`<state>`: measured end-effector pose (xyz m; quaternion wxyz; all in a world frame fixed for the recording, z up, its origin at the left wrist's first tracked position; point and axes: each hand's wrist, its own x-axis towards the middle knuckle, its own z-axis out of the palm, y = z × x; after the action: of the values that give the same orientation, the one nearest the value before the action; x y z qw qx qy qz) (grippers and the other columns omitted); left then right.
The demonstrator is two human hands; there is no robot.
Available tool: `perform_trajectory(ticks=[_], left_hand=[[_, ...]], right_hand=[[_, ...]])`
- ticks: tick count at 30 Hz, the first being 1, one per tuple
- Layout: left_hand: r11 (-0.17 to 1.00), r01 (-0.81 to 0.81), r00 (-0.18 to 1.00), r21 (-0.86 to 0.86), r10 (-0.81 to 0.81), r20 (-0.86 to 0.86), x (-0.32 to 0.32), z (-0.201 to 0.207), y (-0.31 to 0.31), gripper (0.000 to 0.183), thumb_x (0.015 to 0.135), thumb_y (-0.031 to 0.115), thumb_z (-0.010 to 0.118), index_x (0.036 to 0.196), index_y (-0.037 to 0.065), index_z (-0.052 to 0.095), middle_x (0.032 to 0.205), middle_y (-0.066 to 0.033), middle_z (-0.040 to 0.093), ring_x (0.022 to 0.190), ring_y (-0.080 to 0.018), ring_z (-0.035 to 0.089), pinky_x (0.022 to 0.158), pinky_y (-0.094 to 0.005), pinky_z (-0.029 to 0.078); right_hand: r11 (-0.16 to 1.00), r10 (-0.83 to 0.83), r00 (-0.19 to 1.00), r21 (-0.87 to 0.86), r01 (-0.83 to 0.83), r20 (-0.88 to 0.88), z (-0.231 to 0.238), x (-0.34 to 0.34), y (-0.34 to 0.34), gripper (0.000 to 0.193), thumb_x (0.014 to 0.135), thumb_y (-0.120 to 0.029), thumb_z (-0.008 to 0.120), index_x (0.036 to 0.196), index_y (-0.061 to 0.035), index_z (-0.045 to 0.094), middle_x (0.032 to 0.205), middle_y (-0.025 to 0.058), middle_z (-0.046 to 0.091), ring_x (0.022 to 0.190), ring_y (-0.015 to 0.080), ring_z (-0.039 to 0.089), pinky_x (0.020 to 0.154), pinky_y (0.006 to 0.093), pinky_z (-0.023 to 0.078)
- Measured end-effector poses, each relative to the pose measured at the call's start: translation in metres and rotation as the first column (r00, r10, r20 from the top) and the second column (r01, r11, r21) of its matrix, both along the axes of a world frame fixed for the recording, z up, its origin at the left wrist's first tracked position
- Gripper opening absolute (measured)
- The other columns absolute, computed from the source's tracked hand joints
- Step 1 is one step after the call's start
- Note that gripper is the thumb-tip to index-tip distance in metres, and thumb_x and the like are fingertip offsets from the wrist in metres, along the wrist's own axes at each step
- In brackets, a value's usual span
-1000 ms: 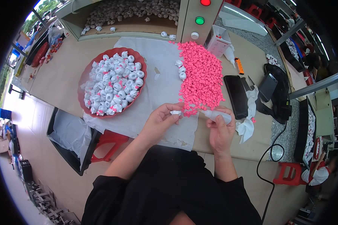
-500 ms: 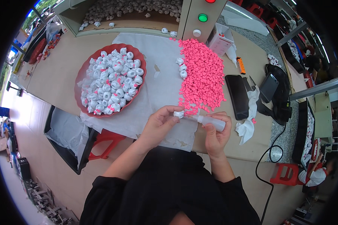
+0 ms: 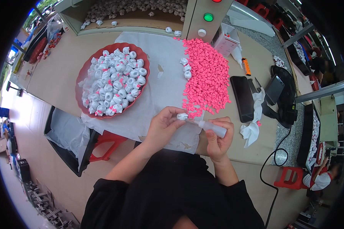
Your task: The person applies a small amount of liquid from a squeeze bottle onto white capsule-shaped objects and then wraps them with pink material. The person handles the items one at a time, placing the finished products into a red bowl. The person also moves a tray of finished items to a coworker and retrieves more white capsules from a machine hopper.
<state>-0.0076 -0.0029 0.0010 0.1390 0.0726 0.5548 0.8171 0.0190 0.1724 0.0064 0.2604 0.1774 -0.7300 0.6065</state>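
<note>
Between its thumb and fingers, my left hand pinches a small white figurine head. My right hand is wrapped round a translucent squeeze bottle, whose thin nozzle points left and reaches the white piece. Just beyond my hands lies a heap of small pink pieces. Several more white pieces stand in a short row at its left side. Farther left, a red scalloped bowl is filled with white pieces, and many of these carry a pink bit.
A shelf box with more white pieces stands at the back. On the right lie a black phone, crumpled tissue, an orange lighter-like item and a black cable. A lined black bin sits lower left.
The squeeze bottle has tilted and shifted slightly down and left, its nozzle now at the white piece. My left hand stays nearly in place, still pinching the piece.
</note>
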Motion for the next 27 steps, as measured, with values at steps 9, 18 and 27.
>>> perform_trajectory(ticks=[9, 18, 27], left_hand=[[1.0, 0.002, 1.0, -0.007, -0.002, 0.016, -0.0001, 0.0004, -0.0006, 0.026, 0.083, -0.007, 0.052, 0.108, -0.003, 0.048, 0.104, -0.0075, 0.055, 0.092, -0.0095, 0.053, 0.083, -0.0226, 0.044], [1.0, 0.006, 1.0, -0.001, -0.006, 0.029, 0.0001, 0.0014, 0.0, 0.026, 0.083, -0.006, 0.053, 0.108, -0.003, 0.049, 0.101, -0.0072, 0.056, 0.091, -0.0093, 0.053, 0.083, -0.0224, 0.044], [1.0, 0.009, 1.0, -0.009, -0.009, -0.002, 0.0001, -0.001, -0.0003, 0.025, 0.083, -0.006, 0.053, 0.107, -0.002, 0.048, 0.102, -0.0079, 0.055, 0.093, -0.0106, 0.054, 0.082, -0.0231, 0.044]], right_hand=[[1.0, 0.003, 1.0, 0.012, -0.003, -0.017, -0.0015, -0.0003, -0.001, 0.026, 0.08, -0.007, 0.062, 0.098, 0.001, 0.045, 0.088, 0.0133, 0.051, 0.075, 0.0182, 0.05, 0.066, 0.026, 0.042], [0.999, 0.002, 1.0, 0.043, -0.001, -0.022, -0.0022, -0.0004, -0.0002, 0.028, 0.079, -0.006, 0.063, 0.098, 0.0007, 0.045, 0.088, 0.0139, 0.051, 0.075, 0.019, 0.05, 0.065, 0.0265, 0.043], [0.994, -0.018, 0.996, 0.101, 0.027, -0.087, -0.0041, -0.0002, -0.0015, 0.032, 0.077, -0.007, 0.067, 0.099, 0.0007, 0.045, 0.089, 0.0149, 0.051, 0.075, 0.0206, 0.051, 0.065, 0.0275, 0.044]])
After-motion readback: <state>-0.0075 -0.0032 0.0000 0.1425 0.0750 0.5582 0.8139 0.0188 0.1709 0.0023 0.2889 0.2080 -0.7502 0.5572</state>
